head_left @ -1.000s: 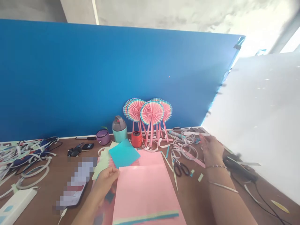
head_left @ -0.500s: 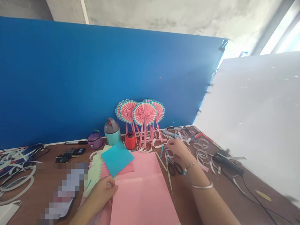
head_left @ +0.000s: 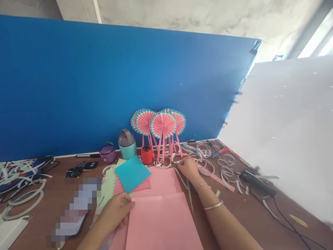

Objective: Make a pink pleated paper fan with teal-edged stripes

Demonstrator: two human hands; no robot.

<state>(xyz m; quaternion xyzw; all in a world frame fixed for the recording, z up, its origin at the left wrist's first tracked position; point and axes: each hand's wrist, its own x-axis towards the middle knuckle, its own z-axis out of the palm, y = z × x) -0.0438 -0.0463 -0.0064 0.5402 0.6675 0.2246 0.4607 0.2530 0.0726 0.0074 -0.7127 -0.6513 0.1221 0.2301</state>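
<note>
My left hand (head_left: pixel 118 210) is at the left edge of a folded pink paper sheet (head_left: pixel 161 220), its fingers curled and thumb over the edge. My right hand (head_left: pixel 187 169) is closed beyond the sheet's far right corner; a small blue paper strip (head_left: pixel 176 162) pokes out at its fingertips. A blue paper square (head_left: pixel 133 173) lies on pleated pink paper (head_left: pixel 142 184) and pale green sheets (head_left: pixel 108 184), left of the pink sheet. Thin pale strips (head_left: pixel 190 198) lie below my right hand. The scissors do not show now.
Pink pleated paper fans (head_left: pixel 163 125) stand against the blue partition (head_left: pixel 104 80). Before it are a teal-and-grey container (head_left: pixel 127 146), a red spool (head_left: pixel 147 155) and a purple pot (head_left: pixel 107 153). Paper coils (head_left: pixel 206 167), a black tool with a cord (head_left: pixel 257 180), keys (head_left: pixel 75 171) and a blurred-out phone (head_left: pixel 78 208) lie around.
My right hand has moved left and its fingers have closed by the blue strip. The scissors seen beneath it are out of sight. My left hand keeps its place at the pink sheet.
</note>
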